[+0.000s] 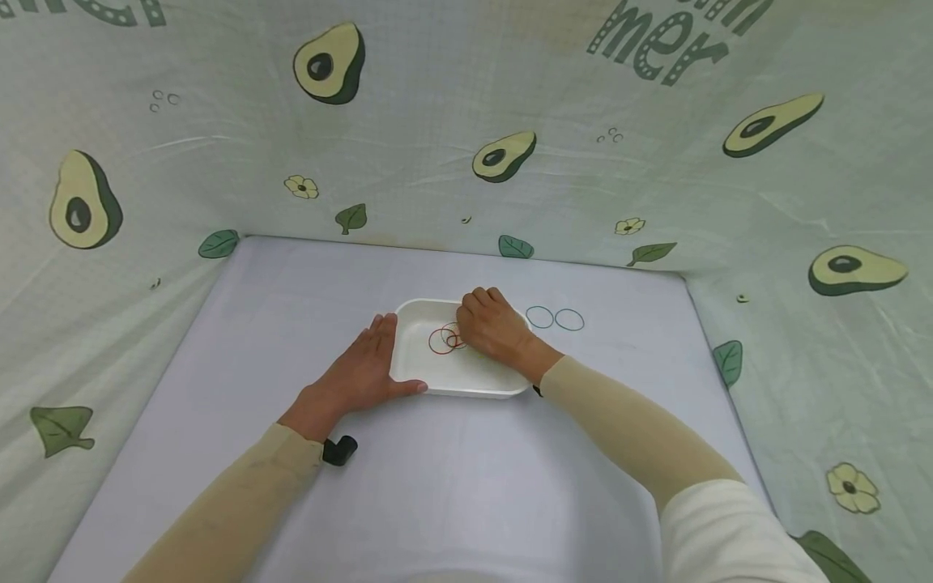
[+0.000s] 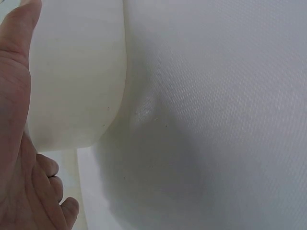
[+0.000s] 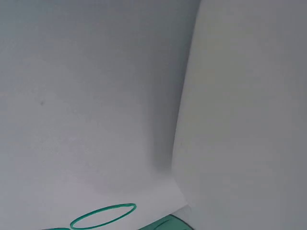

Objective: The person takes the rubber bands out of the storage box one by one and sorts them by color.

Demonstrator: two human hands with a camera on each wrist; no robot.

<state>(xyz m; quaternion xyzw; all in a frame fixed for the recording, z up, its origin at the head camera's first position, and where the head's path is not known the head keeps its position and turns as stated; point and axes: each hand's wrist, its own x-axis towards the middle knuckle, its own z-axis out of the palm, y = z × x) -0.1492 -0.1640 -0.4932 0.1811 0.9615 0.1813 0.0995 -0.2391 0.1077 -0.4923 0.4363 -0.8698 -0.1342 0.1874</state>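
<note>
A shallow white tray (image 1: pixel 481 380) sits on the white table. Thin red loops, like rubber bands (image 1: pixel 432 346), lie overlapping inside it. My left hand (image 1: pixel 368 368) rests against the tray's left end, fingers straight along the side and thumb by the near rim. In the left wrist view, that thumb lies along the tray's outer wall (image 2: pixel 79 72). Over the tray's right half, my right hand (image 1: pixel 496 324) has its fingers curled at the edge of the red loops. Its fingertips are hidden, and I cannot tell whether they pinch a loop.
Two green loops (image 1: pixel 569 320) lie side by side on the table (image 1: pixel 437 502), just right of the tray; one green loop (image 3: pixel 103 216) shows clearly in the right wrist view. A cloth (image 1: pixel 423 105) printed with avocados and leaves hangs along the table's back and sides.
</note>
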